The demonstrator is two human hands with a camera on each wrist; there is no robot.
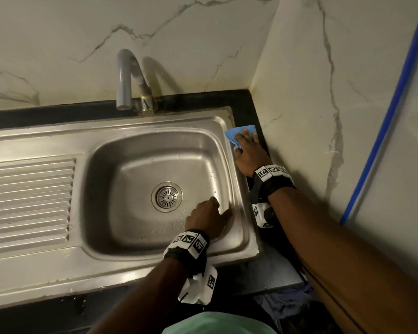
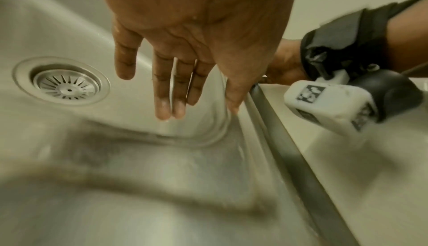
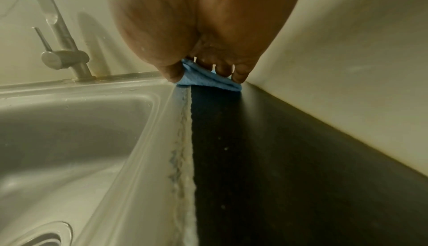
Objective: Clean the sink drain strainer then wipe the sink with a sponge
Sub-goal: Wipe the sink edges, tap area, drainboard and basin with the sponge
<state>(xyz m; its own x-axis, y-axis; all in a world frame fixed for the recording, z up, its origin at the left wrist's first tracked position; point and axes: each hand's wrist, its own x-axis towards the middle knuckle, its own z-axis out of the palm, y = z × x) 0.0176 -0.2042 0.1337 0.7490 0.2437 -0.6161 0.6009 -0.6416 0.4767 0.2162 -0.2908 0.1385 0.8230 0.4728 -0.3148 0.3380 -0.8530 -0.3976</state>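
The steel sink holds its round drain strainer seated in the basin floor, also in the left wrist view. My left hand hovers in the basin just right of the strainer, its wet fingers straight and holding nothing. At the sink's far right rim, my right hand lies on a blue sponge cloth. Thumb and fingertips pinch the bunched sponge cloth where the rim meets the black counter.
A grey faucet stands behind the basin, its spout over the back rim. A ribbed drainboard lies to the left. Marble walls close in behind and on the right, leaving a narrow black counter strip.
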